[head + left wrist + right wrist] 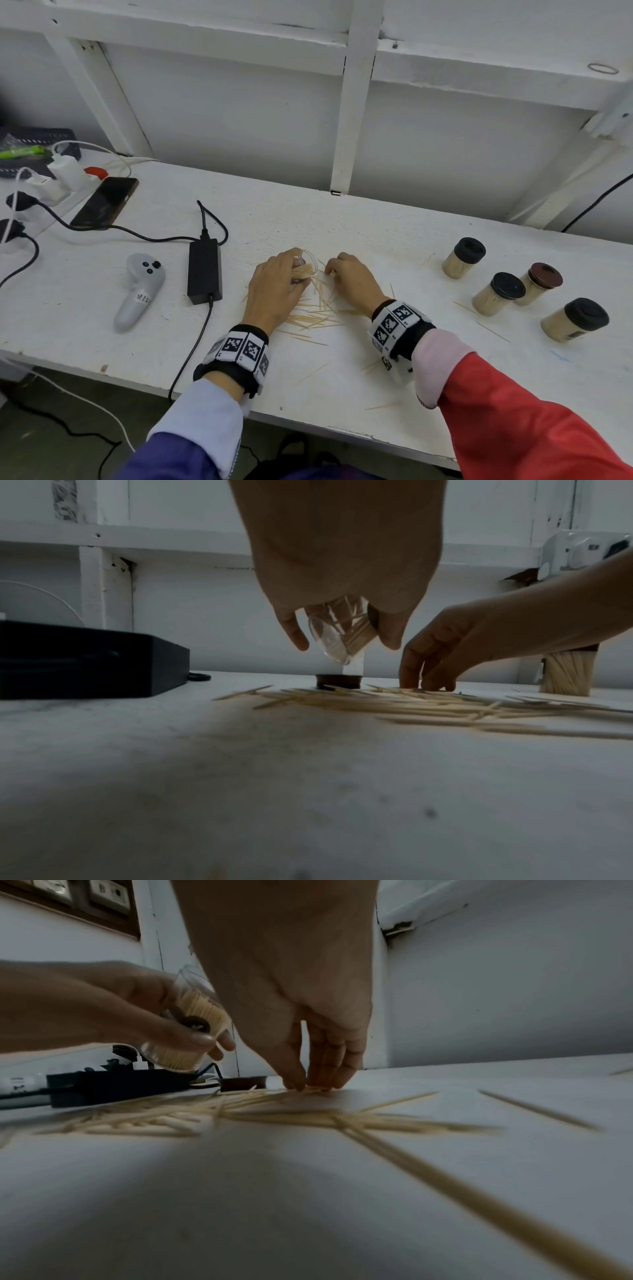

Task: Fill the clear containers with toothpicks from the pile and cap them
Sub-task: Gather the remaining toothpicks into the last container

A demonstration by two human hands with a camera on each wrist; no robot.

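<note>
At centre frame the left hand (274, 287) grips the clear container (303, 265), tilted with its mouth toward the right hand (352, 279), probably so gathered sticks slide straight in. The right fingertips (308, 1081) are bunched narrowly on the toothpick pile (317, 313), pinching at sticks. Four capped containers (464, 257) stand at right, apparently finished. Only the wrist views show the loose dark cap (339, 681) on the table behind the pile.

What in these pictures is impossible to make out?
- Whether the right hand pinches a toothpick: its fingertips are hidden under the knuckles in the head view, dim in both wrist views.
- How full the clear container is: the left hand covers most of it.
- The loose cap: hidden in the head view.
</note>
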